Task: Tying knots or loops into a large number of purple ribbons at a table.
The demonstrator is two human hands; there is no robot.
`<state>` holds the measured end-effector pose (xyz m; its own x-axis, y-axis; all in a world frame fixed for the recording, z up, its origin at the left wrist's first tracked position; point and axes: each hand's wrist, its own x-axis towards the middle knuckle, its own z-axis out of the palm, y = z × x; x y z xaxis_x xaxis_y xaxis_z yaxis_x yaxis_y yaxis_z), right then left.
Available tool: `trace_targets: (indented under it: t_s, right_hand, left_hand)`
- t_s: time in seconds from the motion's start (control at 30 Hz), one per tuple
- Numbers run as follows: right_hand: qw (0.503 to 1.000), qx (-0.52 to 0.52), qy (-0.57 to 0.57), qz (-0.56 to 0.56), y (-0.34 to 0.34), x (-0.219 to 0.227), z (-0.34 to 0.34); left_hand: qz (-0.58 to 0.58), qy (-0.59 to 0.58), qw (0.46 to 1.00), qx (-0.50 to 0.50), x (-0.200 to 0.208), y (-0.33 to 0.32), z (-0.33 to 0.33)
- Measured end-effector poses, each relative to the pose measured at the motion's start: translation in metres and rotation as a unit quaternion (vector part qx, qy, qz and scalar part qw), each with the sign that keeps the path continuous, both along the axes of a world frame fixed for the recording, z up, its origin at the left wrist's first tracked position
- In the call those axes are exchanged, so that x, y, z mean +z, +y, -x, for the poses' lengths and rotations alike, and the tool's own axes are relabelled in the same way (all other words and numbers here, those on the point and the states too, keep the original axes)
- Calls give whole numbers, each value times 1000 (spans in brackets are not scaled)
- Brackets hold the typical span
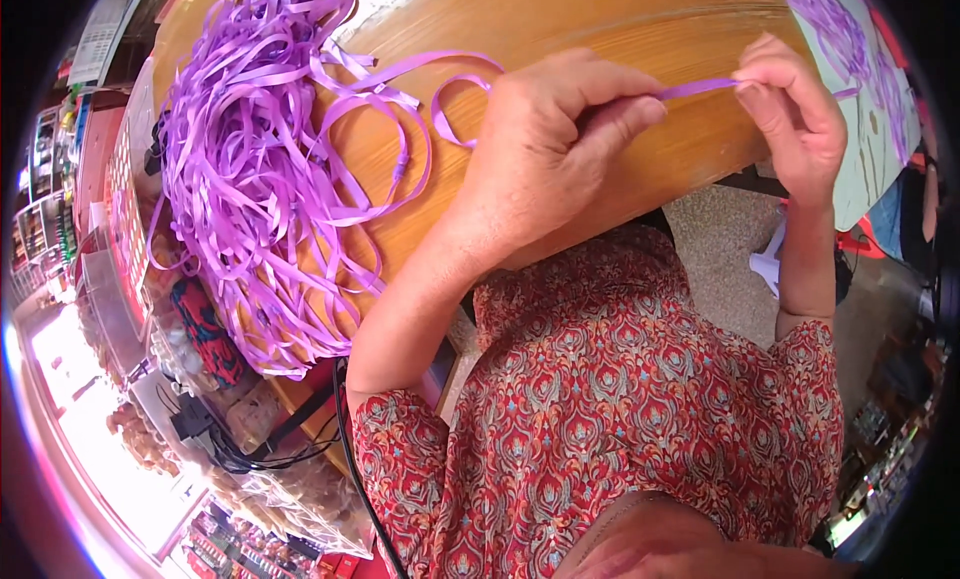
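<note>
A narrow purple ribbon [697, 87] runs taut between my two hands above the front edge of the wooden table. My left hand [545, 139] pinches one stretch of it between thumb and forefinger. Farther right, my right hand [793, 114] grips the ribbon with its fingertips, and a short length sticks out beyond that hand. Left of my left hand lies a big tangled heap of purple ribbons [260, 169], with loose loops reaching toward my wrist. Whether those loops join the held ribbon is hidden behind my left hand.
The wooden table [620, 24] spreads under and beyond my hands. At the right stands a pale table [870, 169] with more purple ribbons [835, 29]. Black cables [215, 434] hang at the lower left beside bagged goods. Speckled floor [715, 234] shows below the table edge.
</note>
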<state>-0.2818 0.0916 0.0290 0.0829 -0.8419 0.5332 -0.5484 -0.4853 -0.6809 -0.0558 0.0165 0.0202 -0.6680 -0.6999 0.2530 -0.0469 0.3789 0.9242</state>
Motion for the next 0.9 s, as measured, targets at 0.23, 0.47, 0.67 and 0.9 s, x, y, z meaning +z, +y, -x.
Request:
trace_targets:
  t_s: [0.23,0.47,0.67,0.9]
  right_hand:
    - [997,44,67,-18,-5,6,-10]
    - [989,41,130,60,-9,13,-15]
    - [992,51,96,65,-10,2,-12]
    - [988,20,-150,12,-9,-9,21]
  left_hand:
    - [-75,49,992,89,10,-4,-5]
    - [-86,40,991,97,17,-8,-10]
    - [-14,3,998,67,14,-13,-16]
    - [-4,-62,998,23,18,-12,-34]
